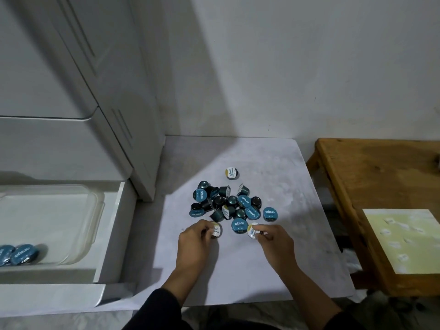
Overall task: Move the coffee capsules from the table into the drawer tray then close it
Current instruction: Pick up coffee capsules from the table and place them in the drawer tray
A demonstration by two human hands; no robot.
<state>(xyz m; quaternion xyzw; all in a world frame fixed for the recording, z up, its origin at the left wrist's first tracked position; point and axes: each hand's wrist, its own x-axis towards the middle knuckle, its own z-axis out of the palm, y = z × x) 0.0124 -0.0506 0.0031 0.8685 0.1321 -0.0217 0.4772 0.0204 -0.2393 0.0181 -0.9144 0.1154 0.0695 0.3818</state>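
Our left hand point(197, 236) and right hand point(273, 236) each pinch a light, rigid capsule point(216, 230) by its rim; foil lids likely dent.

"Excelso" is printed on the blue foil lids of the coffee capsules point(241, 226).

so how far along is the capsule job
Early. Two blue-lidded capsules already lie in the clear tray of the open drawer. The left hand and right hand each pinch a white-lidded capsule at the pile's near edge. The pile and one stray capsule remain on the table; the drawer is not yet closed.
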